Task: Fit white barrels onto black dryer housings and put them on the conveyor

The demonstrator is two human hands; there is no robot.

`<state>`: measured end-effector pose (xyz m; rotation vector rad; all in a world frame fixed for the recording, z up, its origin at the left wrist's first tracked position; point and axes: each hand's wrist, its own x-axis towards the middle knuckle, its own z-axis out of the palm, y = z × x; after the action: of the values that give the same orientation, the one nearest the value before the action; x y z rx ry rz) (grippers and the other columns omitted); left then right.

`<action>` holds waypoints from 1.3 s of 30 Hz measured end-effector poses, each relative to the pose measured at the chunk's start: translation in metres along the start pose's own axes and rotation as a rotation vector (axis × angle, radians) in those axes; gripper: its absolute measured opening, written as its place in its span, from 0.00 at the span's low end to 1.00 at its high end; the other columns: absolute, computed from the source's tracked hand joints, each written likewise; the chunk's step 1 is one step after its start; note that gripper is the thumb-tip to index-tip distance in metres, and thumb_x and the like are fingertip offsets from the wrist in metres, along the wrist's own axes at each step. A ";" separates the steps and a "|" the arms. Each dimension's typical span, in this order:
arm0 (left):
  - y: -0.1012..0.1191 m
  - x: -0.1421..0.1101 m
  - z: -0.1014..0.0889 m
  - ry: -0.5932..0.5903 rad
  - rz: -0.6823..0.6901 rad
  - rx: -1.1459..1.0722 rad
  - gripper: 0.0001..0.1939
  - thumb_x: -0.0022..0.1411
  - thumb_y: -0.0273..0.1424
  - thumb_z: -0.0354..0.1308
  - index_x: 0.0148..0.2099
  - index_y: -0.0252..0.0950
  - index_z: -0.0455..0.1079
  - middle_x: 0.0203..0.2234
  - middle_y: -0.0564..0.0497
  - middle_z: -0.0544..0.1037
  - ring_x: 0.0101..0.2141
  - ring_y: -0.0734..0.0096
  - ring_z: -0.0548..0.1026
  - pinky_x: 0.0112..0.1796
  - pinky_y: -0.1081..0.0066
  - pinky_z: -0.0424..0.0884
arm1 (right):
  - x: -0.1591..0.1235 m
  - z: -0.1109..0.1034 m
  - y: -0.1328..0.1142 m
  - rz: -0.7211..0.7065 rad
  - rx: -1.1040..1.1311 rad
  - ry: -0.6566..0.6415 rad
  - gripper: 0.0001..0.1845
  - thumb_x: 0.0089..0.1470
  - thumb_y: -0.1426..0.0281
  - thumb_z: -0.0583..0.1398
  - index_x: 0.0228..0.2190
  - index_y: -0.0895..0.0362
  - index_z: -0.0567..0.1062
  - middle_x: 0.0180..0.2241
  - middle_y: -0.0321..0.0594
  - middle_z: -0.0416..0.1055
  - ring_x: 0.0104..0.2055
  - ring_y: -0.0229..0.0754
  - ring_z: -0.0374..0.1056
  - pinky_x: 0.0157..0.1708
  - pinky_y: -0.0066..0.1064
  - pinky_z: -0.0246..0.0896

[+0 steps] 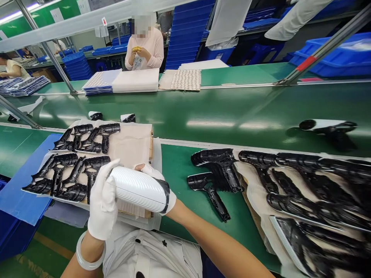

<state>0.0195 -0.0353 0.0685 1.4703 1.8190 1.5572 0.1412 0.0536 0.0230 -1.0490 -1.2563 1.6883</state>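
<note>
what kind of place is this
Likely a factory assembly line: there's a long green surface like a conveyor belt, stacked blue trays and rows of black shells.

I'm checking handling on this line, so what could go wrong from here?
The white ribbed housing could slip, since the left hand and right hand both grip it in fabric gloves; it might strike nearby black shells. The bangle on the left wrist might scrape something. The right forearm appears close to a separate black shell and might nudge it.
</note>
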 end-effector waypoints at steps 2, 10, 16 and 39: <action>-0.002 0.001 0.000 0.006 -0.018 -0.036 0.20 0.73 0.43 0.45 0.55 0.45 0.74 0.53 0.53 0.77 0.54 0.65 0.73 0.55 0.70 0.66 | 0.000 0.005 0.001 0.041 0.054 -0.003 0.13 0.45 0.60 0.54 0.16 0.51 0.61 0.20 0.36 0.60 0.27 0.42 0.59 0.31 0.34 0.61; -0.007 -0.001 -0.003 -0.001 -0.085 -0.144 0.31 0.68 0.55 0.45 0.60 0.40 0.70 0.53 0.45 0.76 0.53 0.55 0.74 0.55 0.62 0.69 | -0.006 0.006 -0.004 0.049 0.120 -0.081 0.12 0.46 0.61 0.55 0.17 0.51 0.65 0.20 0.34 0.60 0.25 0.40 0.60 0.29 0.33 0.63; -0.001 0.002 -0.008 -0.087 -0.052 -0.055 0.38 0.51 0.54 0.67 0.59 0.41 0.70 0.51 0.44 0.76 0.50 0.51 0.75 0.50 0.59 0.71 | 0.005 0.002 -0.003 -0.103 -0.022 -0.058 0.10 0.47 0.63 0.53 0.19 0.52 0.65 0.24 0.35 0.64 0.32 0.41 0.64 0.40 0.34 0.64; 0.001 0.009 -0.010 -0.210 0.000 -0.017 0.51 0.31 0.54 0.76 0.59 0.44 0.69 0.52 0.47 0.75 0.52 0.50 0.73 0.54 0.56 0.69 | 0.009 -0.020 -0.029 -1.111 -1.047 0.568 0.06 0.59 0.72 0.52 0.31 0.52 0.67 0.35 0.40 0.70 0.42 0.43 0.68 0.51 0.45 0.65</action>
<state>0.0084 -0.0336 0.0758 1.5609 1.6812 1.3577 0.1599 0.0750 0.0461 -0.9233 -1.8054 -0.1708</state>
